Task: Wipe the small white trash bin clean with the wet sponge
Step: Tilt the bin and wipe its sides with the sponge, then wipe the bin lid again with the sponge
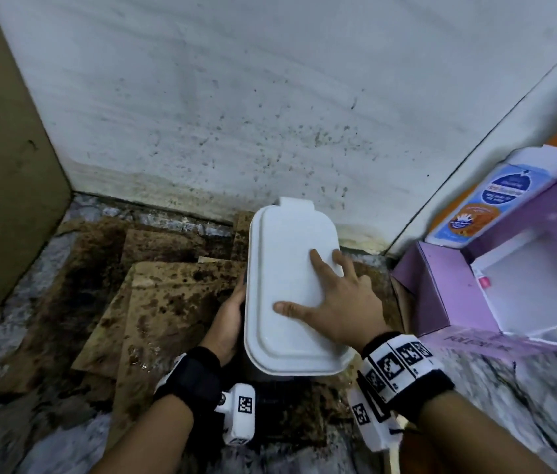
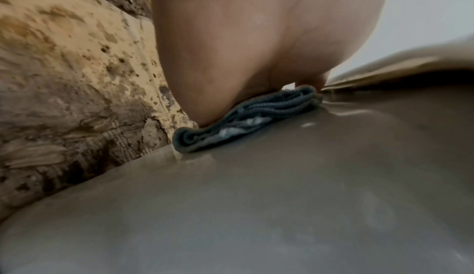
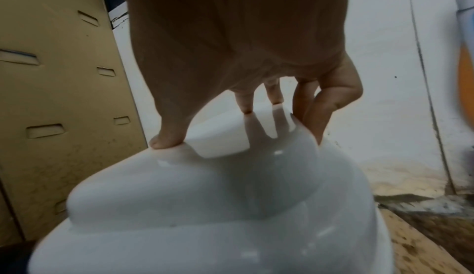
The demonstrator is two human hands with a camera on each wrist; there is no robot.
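Note:
The small white trash bin (image 1: 283,268) stands on the floor against the wall, its lid closed. My right hand (image 1: 345,299) rests flat on the lid with fingers spread; in the right wrist view the outer fingers (image 3: 320,116) hang over the lid's (image 3: 205,187) right edge. My left hand (image 1: 230,313) is against the bin's left side, below the lid rim. The left wrist view shows the palm (image 2: 256,35) holding a folded grey wet sponge (image 2: 246,116) pressed to the bin's wet side wall (image 2: 282,197). Its fingers are hidden.
Stained, wet cardboard sheets (image 1: 167,295) cover the floor under and left of the bin. A beige metal cabinet (image 1: 3,165) stands at the left, a spattered white wall (image 1: 236,97) behind. A purple shelf unit (image 1: 441,285) holding a bottle (image 1: 485,200) is close on the right.

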